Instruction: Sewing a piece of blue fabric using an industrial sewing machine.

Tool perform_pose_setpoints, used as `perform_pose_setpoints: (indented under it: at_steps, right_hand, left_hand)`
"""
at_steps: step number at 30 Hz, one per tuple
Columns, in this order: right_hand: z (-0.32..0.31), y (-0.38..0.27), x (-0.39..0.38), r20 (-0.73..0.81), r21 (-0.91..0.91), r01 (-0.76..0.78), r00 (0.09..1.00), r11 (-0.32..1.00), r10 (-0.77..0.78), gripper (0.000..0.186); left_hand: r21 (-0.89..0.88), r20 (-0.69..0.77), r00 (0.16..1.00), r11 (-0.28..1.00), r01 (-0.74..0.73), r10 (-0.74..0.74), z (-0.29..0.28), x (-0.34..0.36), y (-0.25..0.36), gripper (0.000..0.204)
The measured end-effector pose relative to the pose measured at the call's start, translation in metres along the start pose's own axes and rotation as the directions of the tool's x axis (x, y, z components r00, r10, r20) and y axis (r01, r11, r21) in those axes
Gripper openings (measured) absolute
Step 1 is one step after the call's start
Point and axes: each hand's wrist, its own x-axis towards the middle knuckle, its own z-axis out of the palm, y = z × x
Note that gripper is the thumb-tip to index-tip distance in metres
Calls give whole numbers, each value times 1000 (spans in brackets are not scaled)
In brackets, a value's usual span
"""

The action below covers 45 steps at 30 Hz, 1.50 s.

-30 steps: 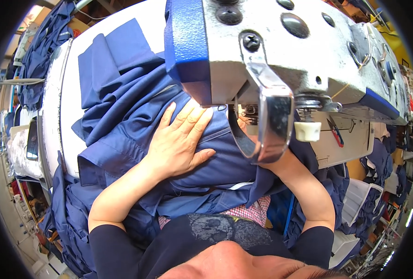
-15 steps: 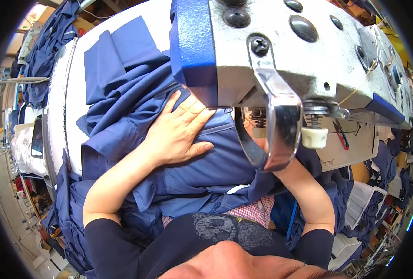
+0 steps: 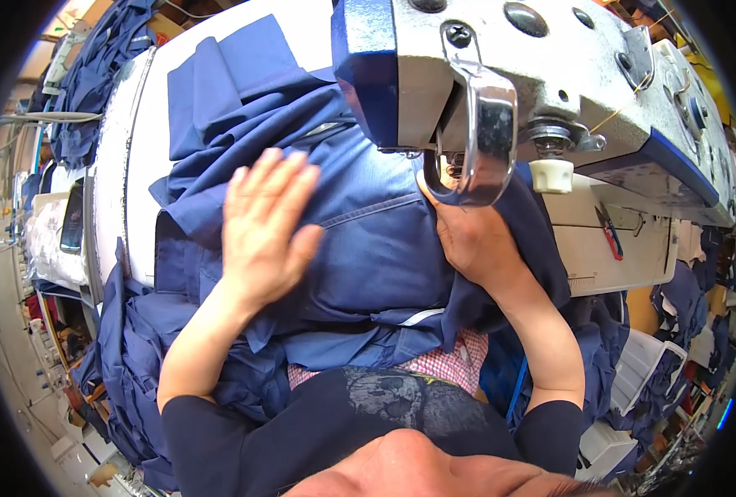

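Although creased, seamed navy cloth (image 3: 376, 257)

Between the left fingers (image 3: 297, 186) and the right fingers (image 3: 449, 211), a passage lies open over the flatter navy cloth (image 3: 376, 257). Beyond it, the sewing machine head (image 3: 583, 91) blocks access from above, its chrome guard (image 3: 494, 124) partly covering the right fingers. A white knob (image 3: 552, 176) juts out farther right. Raised folds (image 3: 252, 137) obstruct the far left.
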Motion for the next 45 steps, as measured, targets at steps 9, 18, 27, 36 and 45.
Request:
perform_pose_setpoints:
  at_steps: [9, 18, 27, 36, 45]
  right_hand:
    - [-1, -4, 4, 24, -36, -24, 999, 999, 25, 39]
    - [-8, -1, -2, -23, -122, 60, 998, 991, -63, 29]
    - [-43, 19, -11, -127, -279, 190, 964, 941, -232, 27]
    - [-43, 3, 28, -183, -466, -444, 895, 765, 407, 79]
    - [-28, 9, 65, 145, -170, -521, 826, 836, 545, 33]
  left_hand:
    - [185, 287, 958, 982, -38, -17, 10, 98, -95, 65]
    - [56, -108, 890, 897, -439, 442, -11, 94, -22, 39]
    - [-95, 186, 962, 978, -185, 200, 49, 17, 87, 77]
    - [-370, -152, 978, 909, -192, 145, 55, 30, 79, 52]
    - [-153, -232, 967, 978, -141, 103, 68, 42, 83, 55]
